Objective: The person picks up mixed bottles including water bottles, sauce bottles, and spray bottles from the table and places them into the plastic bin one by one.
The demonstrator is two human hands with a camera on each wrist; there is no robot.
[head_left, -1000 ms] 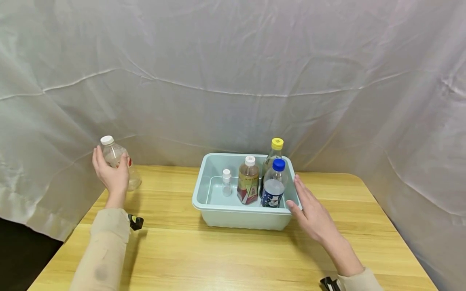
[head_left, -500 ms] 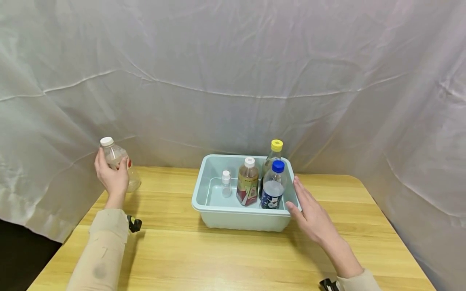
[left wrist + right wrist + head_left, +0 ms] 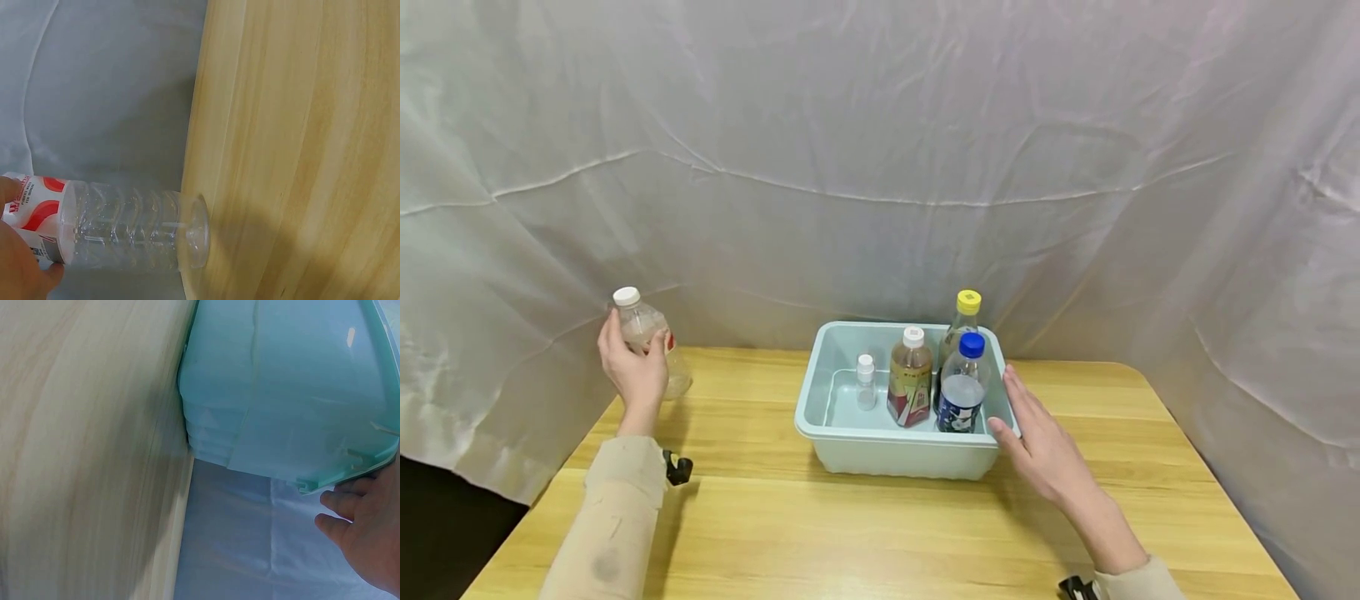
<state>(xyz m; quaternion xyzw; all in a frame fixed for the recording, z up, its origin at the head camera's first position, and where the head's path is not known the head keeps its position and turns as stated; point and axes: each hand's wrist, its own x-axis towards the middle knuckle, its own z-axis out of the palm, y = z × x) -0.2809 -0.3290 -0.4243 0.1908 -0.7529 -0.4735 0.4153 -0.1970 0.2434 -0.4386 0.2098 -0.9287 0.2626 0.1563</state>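
On the left of the head view, my left hand [image 3: 637,367] grips a clear plastic bottle [image 3: 679,379] with a white cap and a red and white label. The left wrist view shows the thumb and fingers around the label, and the bottle's base close over the tabletop. My right hand [image 3: 1048,446] rests with straight fingers along the right rim of a pale blue plastic basin [image 3: 895,454]. Inside the basin stand a small clear bottle [image 3: 866,387], a brown drink bottle [image 3: 911,379], a blue-capped bottle [image 3: 964,387] and a yellow-capped bottle [image 3: 967,317].
The wooden table [image 3: 760,533] ends on the left beside a dark area [image 3: 452,517]. A grey cloth [image 3: 850,167] hangs behind the table and along both sides.
The left hand and its bottle have shifted very slightly right and down in the head view. The right hand stays at the basin's rim, and the bottles in the basin stand as before.
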